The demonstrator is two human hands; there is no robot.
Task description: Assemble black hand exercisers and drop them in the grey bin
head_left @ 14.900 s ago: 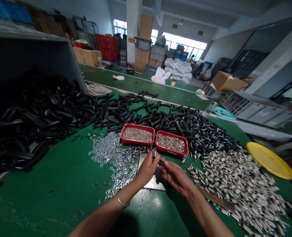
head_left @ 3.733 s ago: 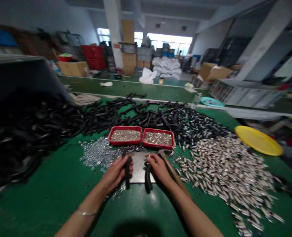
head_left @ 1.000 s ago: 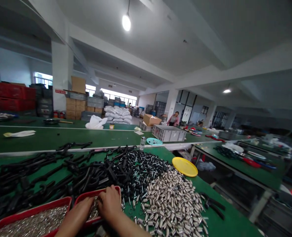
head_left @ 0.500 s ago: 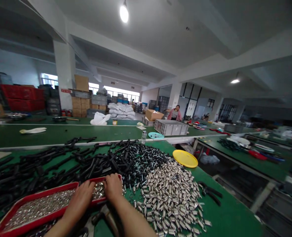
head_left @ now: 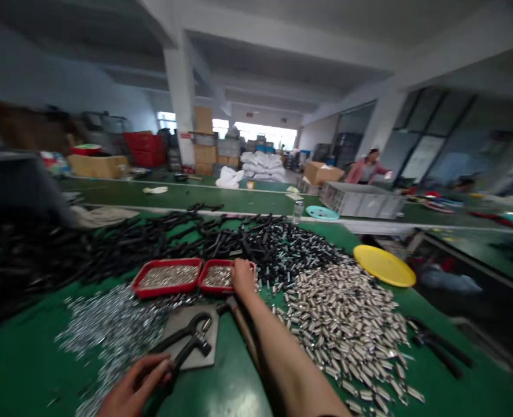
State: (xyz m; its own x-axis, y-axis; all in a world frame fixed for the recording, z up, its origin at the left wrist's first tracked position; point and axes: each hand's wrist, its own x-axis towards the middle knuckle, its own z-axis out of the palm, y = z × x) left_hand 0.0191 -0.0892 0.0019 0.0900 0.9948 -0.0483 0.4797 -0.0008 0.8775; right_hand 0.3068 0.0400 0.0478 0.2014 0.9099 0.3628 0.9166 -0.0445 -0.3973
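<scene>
My left hand [head_left: 135,391] is low at the front, closed round the handles of a black plier-like tool [head_left: 182,344] whose head lies on a grey metal plate [head_left: 191,339]. My right hand [head_left: 242,275] reaches forward into the right red tray [head_left: 222,277] of small shiny parts; its fingers are curled down and what they hold is hidden. A second red tray [head_left: 167,277] sits just left of it. A hammer [head_left: 239,318] lies under my right forearm.
A heap of black handles [head_left: 109,243] fills the left and back. Silver washers [head_left: 109,324] lie at left, silver cylinders [head_left: 347,318] at right, black studs [head_left: 291,249] behind. A yellow lid [head_left: 384,265] lies at the right edge. A person [head_left: 367,168] stands beyond a grey crate [head_left: 361,200].
The view has dropped and swung left. My left hand has left the tray and come back to the front with the black tool. My right hand stays at the right tray.
</scene>
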